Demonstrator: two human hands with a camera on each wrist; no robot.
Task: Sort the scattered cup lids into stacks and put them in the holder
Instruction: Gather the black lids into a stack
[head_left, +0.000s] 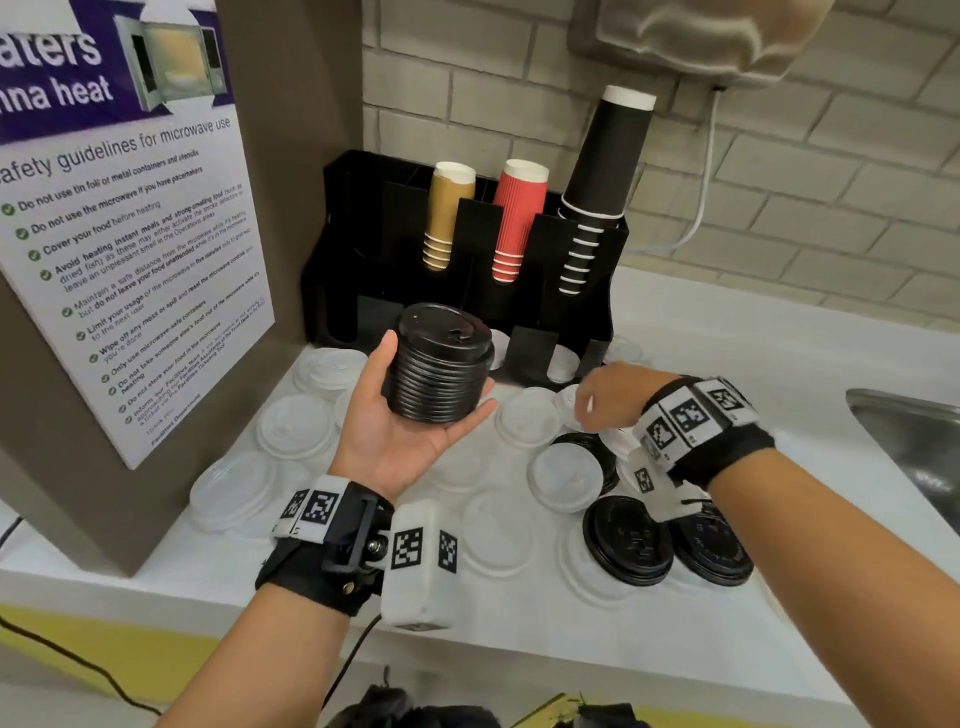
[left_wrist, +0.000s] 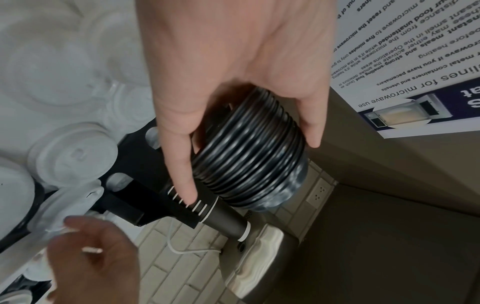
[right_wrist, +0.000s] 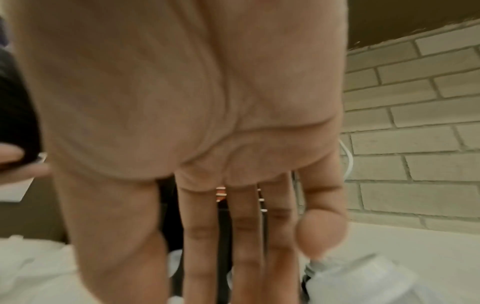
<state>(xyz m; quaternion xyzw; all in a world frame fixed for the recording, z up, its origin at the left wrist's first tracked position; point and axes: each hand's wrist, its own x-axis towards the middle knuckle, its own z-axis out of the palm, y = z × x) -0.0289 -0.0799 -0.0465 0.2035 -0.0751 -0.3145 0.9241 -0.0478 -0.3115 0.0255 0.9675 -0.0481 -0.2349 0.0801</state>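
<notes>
At twelve o'clock before the holder (head_left: 467, 249), the left hand (head_left: 410, 431) cradled a black lid stack (head_left: 441, 364) — likely steadying it — while the right hand (head_left: 608, 395), fingers relaxed, reached toward a white lid (head_left: 569, 400).

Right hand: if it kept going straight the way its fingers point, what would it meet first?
Probably the white lids lying just past the right hand, with the black holder close behind them. Depth is unclear, so that order is a guess.
</notes>
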